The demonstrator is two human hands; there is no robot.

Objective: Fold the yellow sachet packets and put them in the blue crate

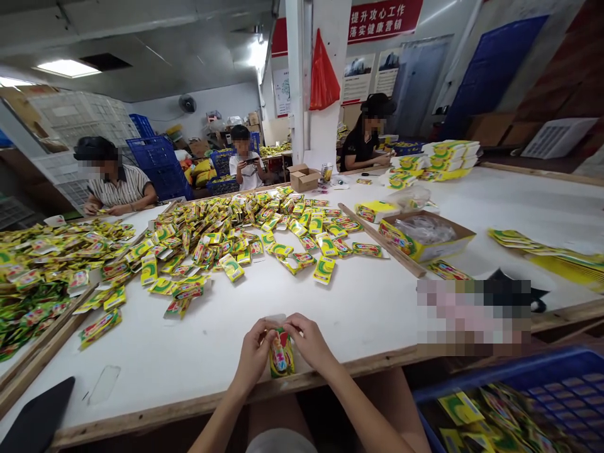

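At the lower left, a thin black flat slab (42, 412) lies on the white-topped table (217, 340), and beyond it spreads a heap of small yellow-and-green packets (38, 277), bounded on its right by a long bare wooden strip (70, 336). Behind that heap sits a co-worker in a striped short-sleeved shirt (129, 185), hands low over the far side. Right of the strip, a second loose pile of yellow, green and red packets (226, 229) covers the middle of the table, a few lying apart toward the near side. In front, at the wooden front edge, the person's left hand (255, 349) pinches the upper left side of one upright-facing yellow, green and red printed packet (282, 362) between thumb and fingers; the right hand (309, 340) grips its upper right corner, by the pale, see-through top end. Farther right, past a short wooden batten (382, 239), stands a shallow yellow cardboard box filled with crumpled clear plastic (427, 233), then a fanned row of flat yellow cards (547, 255). Below them, a blue plastic crate (476, 371) holds more yellow-and-green packets.
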